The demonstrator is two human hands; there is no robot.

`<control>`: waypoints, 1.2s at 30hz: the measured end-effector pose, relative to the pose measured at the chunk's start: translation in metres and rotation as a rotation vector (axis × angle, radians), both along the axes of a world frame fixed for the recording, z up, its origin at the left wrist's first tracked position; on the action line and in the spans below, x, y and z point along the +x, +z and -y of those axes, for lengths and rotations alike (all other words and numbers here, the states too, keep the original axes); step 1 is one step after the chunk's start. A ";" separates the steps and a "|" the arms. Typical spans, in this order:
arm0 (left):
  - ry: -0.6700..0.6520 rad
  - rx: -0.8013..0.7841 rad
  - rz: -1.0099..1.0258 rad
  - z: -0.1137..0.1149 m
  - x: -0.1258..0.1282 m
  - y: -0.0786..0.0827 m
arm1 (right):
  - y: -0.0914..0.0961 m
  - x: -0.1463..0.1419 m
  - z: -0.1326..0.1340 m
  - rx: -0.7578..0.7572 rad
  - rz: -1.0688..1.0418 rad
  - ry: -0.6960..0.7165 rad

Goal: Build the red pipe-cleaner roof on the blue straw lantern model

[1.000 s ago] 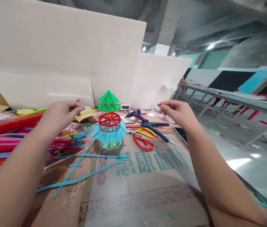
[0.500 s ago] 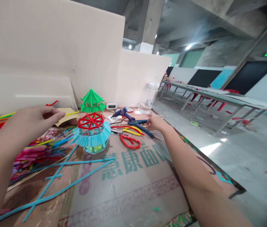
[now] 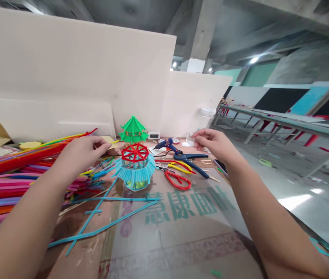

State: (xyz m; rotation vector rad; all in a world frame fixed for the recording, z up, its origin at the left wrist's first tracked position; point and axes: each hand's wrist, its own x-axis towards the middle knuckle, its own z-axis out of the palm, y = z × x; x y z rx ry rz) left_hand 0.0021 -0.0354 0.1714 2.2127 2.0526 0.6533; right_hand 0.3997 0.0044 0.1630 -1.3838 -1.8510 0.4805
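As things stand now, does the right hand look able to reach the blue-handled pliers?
Likely yes: the right hand is near the blue-handled pliers, and their handles lie uncovered on its side. Whether it holds something, I cannot tell.

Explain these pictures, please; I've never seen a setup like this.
There is no machine: a person works with two bare hands. Every picture comes from one camera on their head, looking forward and down.

On the table, a bundle of coloured strips lies at the left. A red-and-blue model stands near the middle, with a green roof shape above it in the picture. To its right lie a blue glue gun and red-handled scissors.

The left hand is by the bundle; the right hand is before a clear jar. Whether either holds something small, I cannot tell.
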 end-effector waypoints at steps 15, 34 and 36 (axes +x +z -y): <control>-0.018 0.164 0.182 -0.005 -0.026 0.000 | 0.019 -0.101 0.045 0.042 -0.216 0.373; 0.028 0.138 0.327 -0.014 -0.041 -0.004 | -0.006 -0.080 0.044 0.044 -0.020 0.256; -0.106 0.136 0.356 -0.010 -0.018 -0.007 | -0.006 -0.079 0.045 0.075 0.039 0.257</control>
